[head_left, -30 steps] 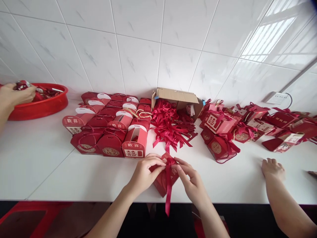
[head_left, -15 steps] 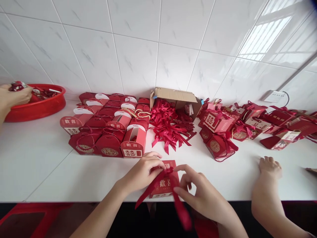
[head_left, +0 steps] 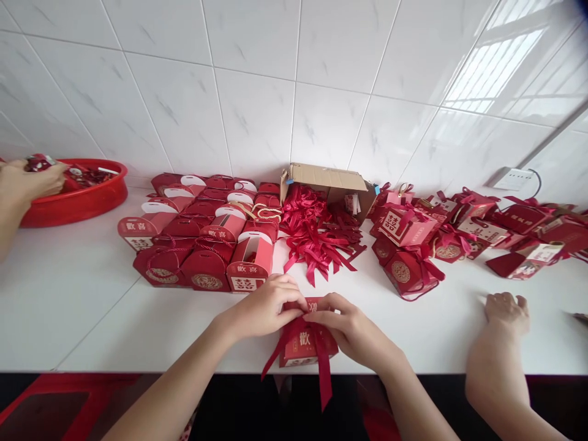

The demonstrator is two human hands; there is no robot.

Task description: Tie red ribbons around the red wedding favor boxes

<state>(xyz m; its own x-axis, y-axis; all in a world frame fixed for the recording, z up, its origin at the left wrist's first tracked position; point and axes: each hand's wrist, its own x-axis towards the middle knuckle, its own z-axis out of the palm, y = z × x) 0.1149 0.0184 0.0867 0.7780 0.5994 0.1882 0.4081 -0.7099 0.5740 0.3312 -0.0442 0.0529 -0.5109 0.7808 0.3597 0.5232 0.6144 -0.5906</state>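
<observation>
1. The fingertips of the left hand (head_left: 278,306) and right hand (head_left: 342,315) hid where the red ribbon (head_left: 324,370) crossed the top of the small box (head_left: 301,354).
2. Both hands were pinched on that ribbon, tips close together; 2 flat, satiny tails hung across the printed card front.
3. The small box sat at the near edge of the smooth white surface (head_left: 101,324).
4. At far left, the frame cut off a co-worker's hand (head_left: 48,179) holding a shiny packet (head_left: 39,163).
5. Beneath it, a round red plastic basin (head_left: 76,208) held what looked like more glossy packets, too small to make out.
6. An open cardboard carton (head_left: 328,176) held loose ribbons (head_left: 316,248), spilling forward.
7. Left of it stood packed rows of round-topped boxes (head_left: 206,263), some with twisted cords.
8. Ribboned boxes (head_left: 408,269) lay jumbled to the right, partly hiding each other.
</observation>
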